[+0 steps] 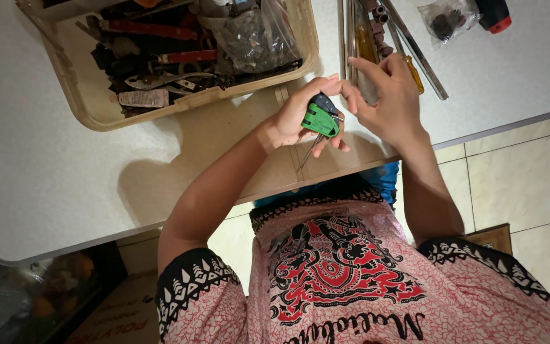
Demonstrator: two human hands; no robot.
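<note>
My left hand (pixel 297 118) is closed around a small green and black folding key tool (pixel 319 119), held just above a tan board on the white table. One thin metal key (pixel 308 153) sticks out downward from the tool. My right hand (pixel 386 95) touches the tool's upper end with its fingertips, pinching at a small metal piece there. Both hands meet over the table's near edge, in front of my patterned red and white shirt.
A beige tray (pixel 90 105) full of tools, metal parts and a plastic bag stands at the back left. Long metal rods and screwdrivers (pixel 408 51) lie behind my right hand. A small bag of dark parts (pixel 445 20) lies far right. Tiled floor lies to the right.
</note>
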